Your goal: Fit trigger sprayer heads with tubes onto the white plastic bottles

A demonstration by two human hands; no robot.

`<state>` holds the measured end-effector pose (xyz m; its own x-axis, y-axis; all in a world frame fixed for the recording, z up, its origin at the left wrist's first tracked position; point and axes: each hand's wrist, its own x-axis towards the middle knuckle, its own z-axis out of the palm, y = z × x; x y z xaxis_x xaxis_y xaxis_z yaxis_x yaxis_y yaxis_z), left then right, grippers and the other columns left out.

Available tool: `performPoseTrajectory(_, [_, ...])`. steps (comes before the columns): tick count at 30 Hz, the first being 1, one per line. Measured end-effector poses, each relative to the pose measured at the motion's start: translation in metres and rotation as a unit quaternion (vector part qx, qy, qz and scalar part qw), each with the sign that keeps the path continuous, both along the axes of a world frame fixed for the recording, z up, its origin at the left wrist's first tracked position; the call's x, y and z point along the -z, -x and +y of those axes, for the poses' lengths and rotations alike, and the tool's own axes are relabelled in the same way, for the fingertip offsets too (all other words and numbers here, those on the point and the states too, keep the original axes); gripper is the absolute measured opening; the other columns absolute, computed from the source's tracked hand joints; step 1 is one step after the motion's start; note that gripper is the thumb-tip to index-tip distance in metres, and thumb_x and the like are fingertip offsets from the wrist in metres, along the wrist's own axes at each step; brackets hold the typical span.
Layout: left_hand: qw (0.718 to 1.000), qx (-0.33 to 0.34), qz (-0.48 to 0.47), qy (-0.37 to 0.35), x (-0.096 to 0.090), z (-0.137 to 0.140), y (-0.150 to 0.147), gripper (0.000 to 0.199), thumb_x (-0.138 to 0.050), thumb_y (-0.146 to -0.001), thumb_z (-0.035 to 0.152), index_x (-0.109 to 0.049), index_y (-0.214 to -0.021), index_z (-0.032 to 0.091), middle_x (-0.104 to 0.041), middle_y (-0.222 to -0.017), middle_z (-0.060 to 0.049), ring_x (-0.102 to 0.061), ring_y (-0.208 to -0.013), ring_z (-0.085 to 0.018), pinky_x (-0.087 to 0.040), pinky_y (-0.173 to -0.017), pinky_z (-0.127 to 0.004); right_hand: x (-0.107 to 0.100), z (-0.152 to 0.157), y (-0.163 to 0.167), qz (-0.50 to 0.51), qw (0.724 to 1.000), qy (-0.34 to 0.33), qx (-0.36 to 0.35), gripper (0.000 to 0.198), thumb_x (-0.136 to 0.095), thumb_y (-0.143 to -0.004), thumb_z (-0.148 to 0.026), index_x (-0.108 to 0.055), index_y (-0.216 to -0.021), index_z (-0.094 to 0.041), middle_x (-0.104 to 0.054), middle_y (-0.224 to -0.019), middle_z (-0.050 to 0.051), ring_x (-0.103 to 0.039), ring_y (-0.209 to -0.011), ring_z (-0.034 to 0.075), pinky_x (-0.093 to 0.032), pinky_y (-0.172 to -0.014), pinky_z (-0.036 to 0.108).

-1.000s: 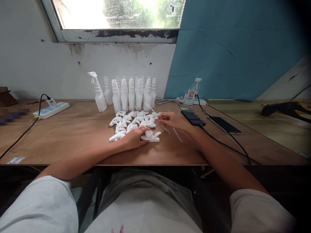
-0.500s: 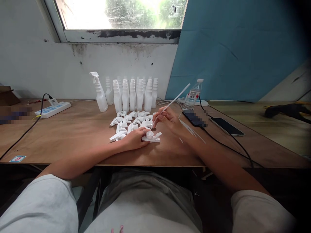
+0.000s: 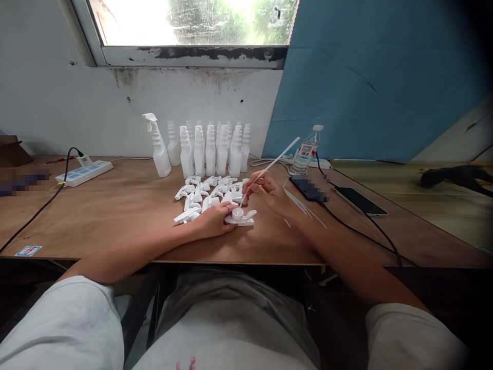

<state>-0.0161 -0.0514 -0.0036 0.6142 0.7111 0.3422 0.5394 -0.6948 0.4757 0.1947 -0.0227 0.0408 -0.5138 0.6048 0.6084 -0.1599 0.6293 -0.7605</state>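
Note:
My left hand (image 3: 217,218) is closed on a white spray trigger head (image 3: 246,220), which lies on the table with its round collar facing up. In a pinch, my right hand (image 3: 265,192) holds a thin white tube (image 3: 283,153) that slants up to the right. The tube's lower end is at the collar of the trigger head; whether it sits inside the socket I cannot tell. Right behind my left hand lies a pile of white trigger heads (image 3: 200,191). Several loose white tubes (image 3: 302,204) lie beside my right wrist.
White bottles (image 3: 210,154) without heads stand in rows at the back. Left of them stands a bottle with a trigger head (image 3: 159,151). A water bottle (image 3: 306,151), two phones (image 3: 308,188), cables and a power strip (image 3: 84,173) are also on the wooden table (image 3: 127,205).
The tube in my right hand has tilted slightly lower at its upper end. My left hand and the trigger head stay in place.

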Motion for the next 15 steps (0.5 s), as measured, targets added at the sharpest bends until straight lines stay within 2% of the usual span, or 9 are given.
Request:
performPoseTrajectory(2, [1.0,-0.001,0.004,-0.003,0.0,0.0,0.0,0.043,-0.065,-0.078,0.022,-0.062,-0.121,0.018,-0.062,-0.112,-0.007,-0.063,-0.095,-0.02,-0.05,-0.087,-0.031,0.002,0.001,0.0,-0.039,0.999,-0.017,0.013,0.022,-0.057,-0.094,-0.042,-0.056,-0.097,-0.02,-0.062,-0.089,0.002,-0.066,-0.069,0.014,-0.055,-0.068,0.032])
performPoseTrajectory(7, [1.0,-0.011,0.013,-0.011,0.002,0.001,0.0,0.04,-0.066,-0.077,0.025,-0.062,-0.117,0.019,-0.063,-0.111,-0.007,-0.063,-0.096,-0.021,-0.051,-0.088,-0.032,0.016,0.013,0.0,-0.177,0.975,-0.127,0.048,0.02,-0.061,-0.091,-0.037,-0.064,-0.085,-0.017,-0.062,-0.086,0.005,-0.06,-0.077,0.016,-0.05,-0.071,0.03])
performPoseTrajectory(10, [1.0,-0.011,0.016,-0.011,0.002,0.001,0.001,0.038,-0.066,-0.078,0.025,-0.063,-0.115,0.019,-0.063,-0.107,-0.006,-0.063,-0.092,-0.02,-0.051,-0.085,-0.03,0.021,0.013,0.002,-0.184,0.974,-0.124,0.056,0.019,-0.059,-0.091,-0.034,-0.061,-0.083,-0.018,-0.061,-0.081,0.004,-0.058,-0.075,0.016,-0.048,-0.068,0.029])
performPoseTrajectory(15, [1.0,0.004,-0.008,-0.013,0.001,0.0,0.001,0.036,-0.065,-0.077,0.021,-0.064,-0.113,0.02,-0.063,-0.108,-0.006,-0.062,-0.094,-0.019,-0.05,-0.085,-0.028,0.016,0.005,0.004,-0.204,0.971,-0.108,0.064,0.016,-0.056,-0.091,-0.029,-0.057,-0.081,-0.018,-0.059,-0.075,0.002,-0.055,-0.07,0.015,-0.045,-0.065,0.027])
